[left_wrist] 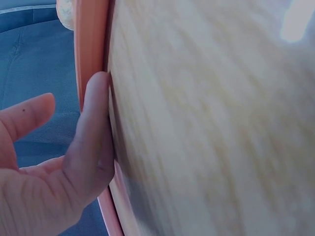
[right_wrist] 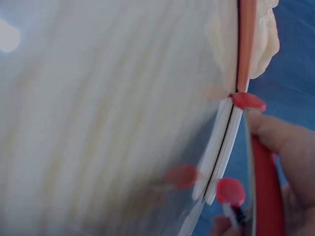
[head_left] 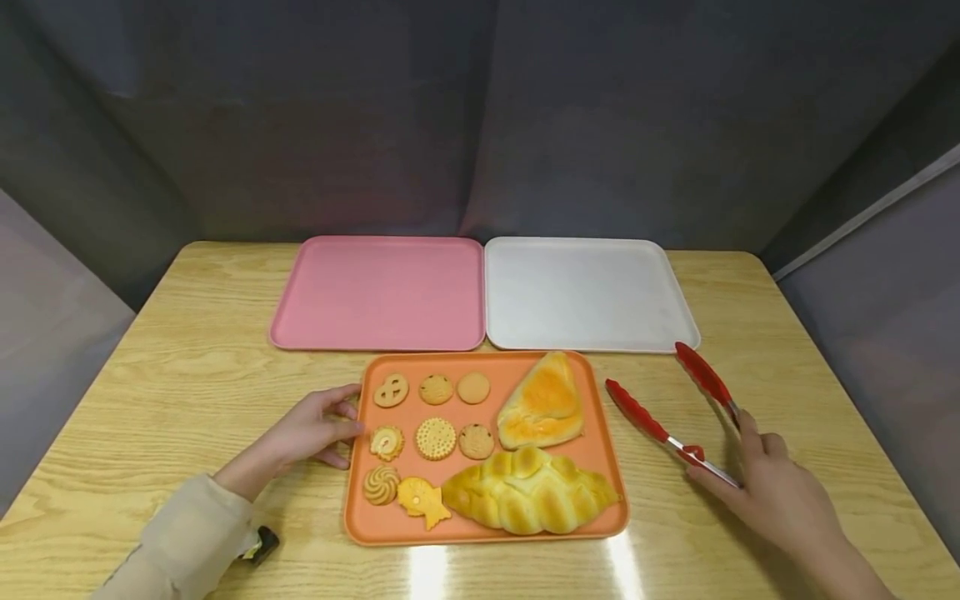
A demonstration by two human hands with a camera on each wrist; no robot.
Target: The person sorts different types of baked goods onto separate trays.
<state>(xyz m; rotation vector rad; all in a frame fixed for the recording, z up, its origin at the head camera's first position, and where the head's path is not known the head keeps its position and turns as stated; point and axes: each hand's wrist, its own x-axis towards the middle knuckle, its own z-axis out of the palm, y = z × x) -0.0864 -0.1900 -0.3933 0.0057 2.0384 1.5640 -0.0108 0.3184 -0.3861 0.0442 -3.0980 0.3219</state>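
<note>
You can read no text, label, brand, number or sign in any of your three views

White glare on the near tabletop (head_left: 675, 554), dim curtain (head_left: 480, 125) behind, hazy wrist views
</note>
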